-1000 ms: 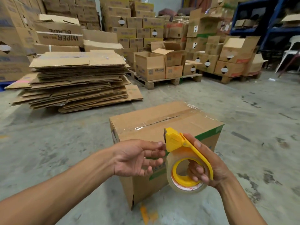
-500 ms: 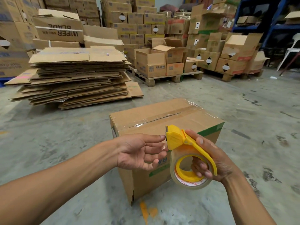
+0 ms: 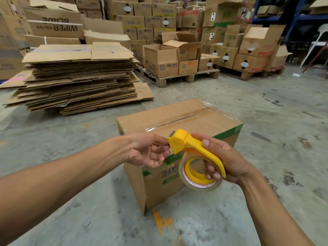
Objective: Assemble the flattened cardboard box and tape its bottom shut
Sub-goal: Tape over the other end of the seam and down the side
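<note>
An assembled brown cardboard box [image 3: 177,119] with green print stands on the concrete floor, its upward face closed and covered by a strip of clear tape along the seam. In front of it my right hand [image 3: 225,158] grips a yellow tape dispenser [image 3: 193,150] holding a roll of clear tape [image 3: 198,181], fingers through the core. My left hand [image 3: 147,150] is at the dispenser's cutter head, fingertips pinching at the tape end under the blade; the tape end itself is hard to see.
A tall stack of flattened cardboard boxes [image 3: 79,77] lies on the floor at the back left. Pallets of filled and open cartons [image 3: 170,63] line the back. Blue shelving [image 3: 300,16] and a white chair [image 3: 319,45] stand far right. An orange paint mark [image 3: 159,222] is on the floor.
Both hands and the dispenser have risen slightly. My left fingers have closed in from beside the dispenser onto its cutter head. The box has not moved.
</note>
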{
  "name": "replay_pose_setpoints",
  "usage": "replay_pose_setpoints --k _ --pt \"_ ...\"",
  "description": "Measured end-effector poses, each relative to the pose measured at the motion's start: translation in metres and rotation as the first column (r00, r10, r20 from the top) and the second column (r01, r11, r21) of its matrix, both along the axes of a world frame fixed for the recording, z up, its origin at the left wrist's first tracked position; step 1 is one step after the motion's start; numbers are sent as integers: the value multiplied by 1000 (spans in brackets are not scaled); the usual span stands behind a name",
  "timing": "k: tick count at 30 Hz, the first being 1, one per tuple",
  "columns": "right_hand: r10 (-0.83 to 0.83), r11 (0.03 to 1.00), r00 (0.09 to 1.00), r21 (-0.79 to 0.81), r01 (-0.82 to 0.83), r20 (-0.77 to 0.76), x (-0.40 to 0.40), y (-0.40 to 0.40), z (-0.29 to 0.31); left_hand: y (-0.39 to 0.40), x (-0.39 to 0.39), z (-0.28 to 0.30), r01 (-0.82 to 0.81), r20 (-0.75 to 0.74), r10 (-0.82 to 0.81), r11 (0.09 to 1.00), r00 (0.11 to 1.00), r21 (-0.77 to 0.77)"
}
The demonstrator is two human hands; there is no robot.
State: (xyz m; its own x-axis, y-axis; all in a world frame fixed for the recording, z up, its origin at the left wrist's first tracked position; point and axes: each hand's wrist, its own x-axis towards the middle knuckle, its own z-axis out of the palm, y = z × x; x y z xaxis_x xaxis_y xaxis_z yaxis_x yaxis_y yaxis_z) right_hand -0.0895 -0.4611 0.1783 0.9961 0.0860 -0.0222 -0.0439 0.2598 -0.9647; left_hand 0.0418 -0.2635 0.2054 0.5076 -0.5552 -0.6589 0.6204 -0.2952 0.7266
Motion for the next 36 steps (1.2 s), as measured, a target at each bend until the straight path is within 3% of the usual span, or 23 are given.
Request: replay_pose_setpoints --k 3,6,10,16,20,23,28,36 --pt "-40 999 999 -32 40 -14 2 2 5 -3 8 -4 -10 57 8 999 998 35" --pt "-65 996 998 -64 63 -26 5 7 7 -5 18 -9 13 267 -44 993 963 116" --pt "-92 987 995 -139 86 -35 8 20 2 2 48 -8 48 499 -161 972 852 232" --pt "-135 973 987 -203 114 -91 -4 27 -3 35 122 3 -118 744 -210 925 635 362" --pt "-191 950 981 -257 176 -32 23 58 15 38 156 9 -165 827 -316 887 465 431" --pt "-173 943 985 -288 164 -3 56 84 33 41 179 9 -210 857 -330 876 395 434" --pt "-183 955 976 -257 149 -114 107 120 46 57 214 -13 -281 872 -274 870 405 404" --pt "-190 938 962 -324 119 -195 149 137 45 65 255 -49 -245 839 -117 927 531 285"
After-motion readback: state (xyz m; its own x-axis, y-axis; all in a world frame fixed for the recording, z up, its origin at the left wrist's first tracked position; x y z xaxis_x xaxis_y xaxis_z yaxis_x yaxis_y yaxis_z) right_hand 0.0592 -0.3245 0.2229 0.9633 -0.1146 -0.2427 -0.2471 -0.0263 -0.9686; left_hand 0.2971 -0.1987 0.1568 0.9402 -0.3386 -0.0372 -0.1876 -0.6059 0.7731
